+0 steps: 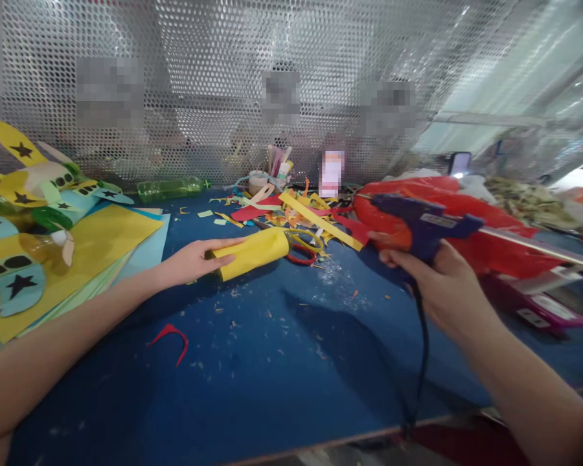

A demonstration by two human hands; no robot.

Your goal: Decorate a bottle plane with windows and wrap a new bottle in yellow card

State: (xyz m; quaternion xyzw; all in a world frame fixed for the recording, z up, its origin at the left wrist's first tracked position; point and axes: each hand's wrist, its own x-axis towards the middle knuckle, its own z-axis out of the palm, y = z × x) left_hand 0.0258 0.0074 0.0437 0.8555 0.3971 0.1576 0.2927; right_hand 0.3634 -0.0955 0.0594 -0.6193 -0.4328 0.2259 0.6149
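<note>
My left hand [199,262] is closed on the near end of a rolled yellow paper tube [255,251], which tilts slightly up to the right over the blue table. Its fingers lie along the tube's top and side. In my right hand [449,285] is a dark blue hot glue gun [418,223], raised above the table with its nozzle toward the left. A glue stick [539,244] sticks out of its back, and a black cord hangs down from the grip. Just beyond the tube lie scissors [305,246] with yellow and red handles.
Paper scraps [272,206] are heaped behind the tube. Paper airplanes [43,184] and coloured sheets [111,236] cover the left side, near a green bottle [172,188]. A red plastic bag [505,223] and a purple box [534,304] are at right. A red scrap [175,336] lies in front.
</note>
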